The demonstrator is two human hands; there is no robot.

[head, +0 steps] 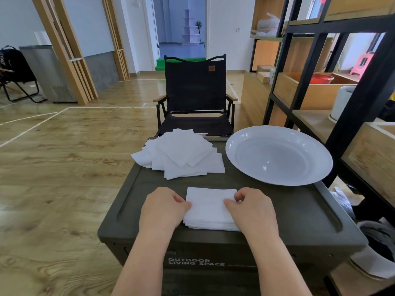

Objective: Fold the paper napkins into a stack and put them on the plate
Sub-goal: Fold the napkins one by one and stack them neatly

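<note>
We saw white napkins (210, 207), a white plate (277, 133), a dark olive surface (288, 210) with white lettering, a black chair (194, 90), and a wood-grain floor (64, 167).

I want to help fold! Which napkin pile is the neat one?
The stack under both hands, nearest the person, has squared edges. The far pile is fanned out messily.

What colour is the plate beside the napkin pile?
The plate is plain white, no pattern, seen best in the head view.
</note>
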